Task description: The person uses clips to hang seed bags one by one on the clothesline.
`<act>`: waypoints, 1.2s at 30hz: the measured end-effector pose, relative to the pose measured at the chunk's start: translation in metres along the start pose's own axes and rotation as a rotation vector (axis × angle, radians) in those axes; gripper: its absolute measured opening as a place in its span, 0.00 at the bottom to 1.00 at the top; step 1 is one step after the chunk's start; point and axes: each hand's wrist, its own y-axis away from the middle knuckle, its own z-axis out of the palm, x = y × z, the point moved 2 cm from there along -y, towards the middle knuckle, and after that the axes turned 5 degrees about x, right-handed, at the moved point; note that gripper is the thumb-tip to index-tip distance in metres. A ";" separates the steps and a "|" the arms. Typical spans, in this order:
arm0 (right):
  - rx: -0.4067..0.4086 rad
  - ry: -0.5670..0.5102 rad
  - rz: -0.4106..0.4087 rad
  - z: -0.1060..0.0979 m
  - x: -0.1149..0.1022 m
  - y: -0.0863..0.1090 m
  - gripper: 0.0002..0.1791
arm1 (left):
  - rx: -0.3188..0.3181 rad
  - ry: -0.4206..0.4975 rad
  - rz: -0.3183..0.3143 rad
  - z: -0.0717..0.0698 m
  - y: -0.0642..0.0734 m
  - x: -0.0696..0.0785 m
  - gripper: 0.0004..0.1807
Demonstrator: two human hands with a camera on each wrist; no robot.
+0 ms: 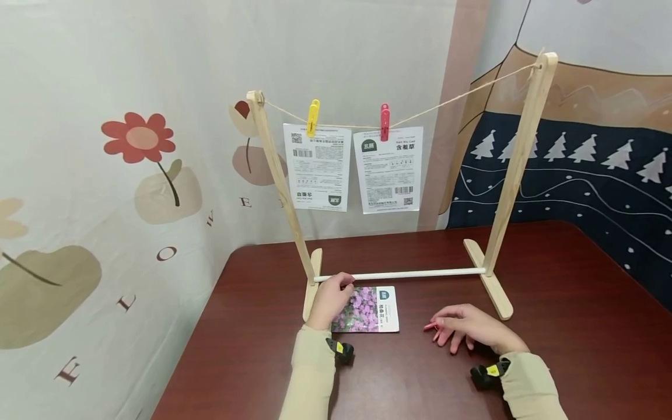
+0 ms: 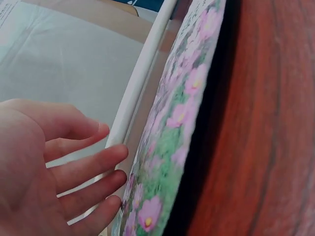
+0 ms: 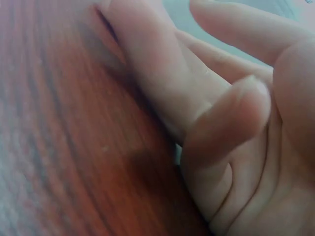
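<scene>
My left hand (image 1: 332, 297) reaches over the left end of a seed packet (image 1: 366, 309) with pink flowers printed on it. In the left wrist view, its fingers (image 2: 88, 162) are loosely bent, fingertips right at the packet's edge, and the packet overlaps a dark shadow on the table. To the right, my right hand (image 1: 472, 328) is low over the table with loosely bent fingers. A small red piece (image 1: 430, 326) shows at its fingertips, its kind mostly hidden. The right wrist view has the thumb (image 3: 236, 24) apart from the other fingers.
Behind the hands stands a wooden frame (image 1: 517, 157) with a white crossbar (image 1: 420, 273) near the table (image 1: 409, 379). From its string hang two printed sheets, the left one (image 1: 317, 169) on a yellow clothespin (image 1: 313, 118), the right one (image 1: 389, 172) on a red clothespin (image 1: 385, 121).
</scene>
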 end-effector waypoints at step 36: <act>0.287 -0.177 -0.021 -0.005 0.001 -0.002 0.14 | -0.199 -0.169 0.079 -0.002 0.005 0.003 0.23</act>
